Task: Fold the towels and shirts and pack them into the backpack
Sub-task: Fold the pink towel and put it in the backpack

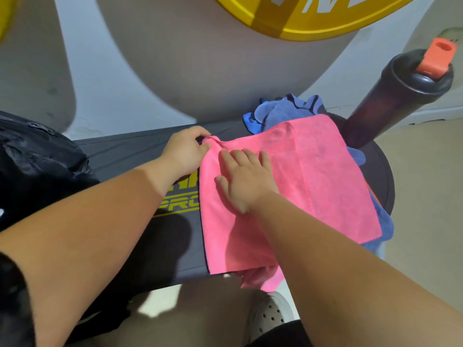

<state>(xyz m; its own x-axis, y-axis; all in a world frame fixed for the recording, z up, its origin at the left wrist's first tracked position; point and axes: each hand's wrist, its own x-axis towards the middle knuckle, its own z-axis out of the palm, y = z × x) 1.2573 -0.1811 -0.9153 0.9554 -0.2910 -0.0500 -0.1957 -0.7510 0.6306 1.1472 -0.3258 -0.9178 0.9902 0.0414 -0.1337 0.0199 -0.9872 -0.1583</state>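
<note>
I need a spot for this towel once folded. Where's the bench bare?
Bare bench lies between the backpack and the pink towel, though the left forearm crosses it. The right end is crowded: blue towels, bottle.

Pink towel spread on dark bench, partly folded — left hand pinches its far corner, right hand lies flat on it. Blue cloth beneath; black backpack left; dark bottle, orange cap, right.

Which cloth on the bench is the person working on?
The pink towel: the left hand pinches its far corner and the right hand presses flat on it. The blue cloth lies crumpled behind and beneath it, untouched.
</note>
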